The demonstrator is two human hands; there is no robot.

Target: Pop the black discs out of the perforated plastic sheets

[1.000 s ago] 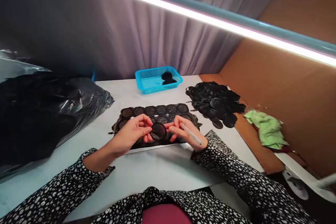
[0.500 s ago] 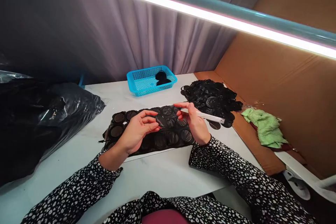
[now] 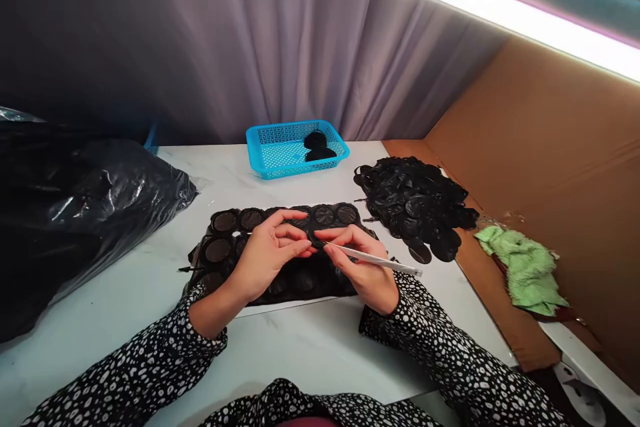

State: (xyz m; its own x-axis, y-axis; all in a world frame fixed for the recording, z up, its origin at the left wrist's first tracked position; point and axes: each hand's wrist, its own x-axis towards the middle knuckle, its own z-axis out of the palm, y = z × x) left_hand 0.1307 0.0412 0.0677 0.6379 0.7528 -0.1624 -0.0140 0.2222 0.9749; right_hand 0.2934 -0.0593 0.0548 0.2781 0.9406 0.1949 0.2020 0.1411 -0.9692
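Over a black sheet with rows of round shapes [image 3: 219, 250], my left hand [image 3: 267, 253] pinches a dark round disc, mostly hidden against the black behind it. My right hand [image 3: 364, 265] holds a thin whitish tool [image 3: 380, 259] between thumb and fingers, its tip close to the disc and to my left fingertips. A heap of black discs [image 3: 413, 203] lies right of the sheet. Behind the sheet sits a blue basket [image 3: 257, 161] with a few black discs [image 3: 320, 155] at its right end.
At the left lies a big black plastic bag [image 3: 95, 213]. A green cloth [image 3: 525, 267] rests on cardboard [image 3: 545, 113] at the right. A lit tube lamp [image 3: 480, 0] crosses above the white table [image 3: 300, 347], with a grey curtain behind.
The view has shifted. My right hand has come down and closer to my left hand, and the tool's tip now lies near my left fingertips.
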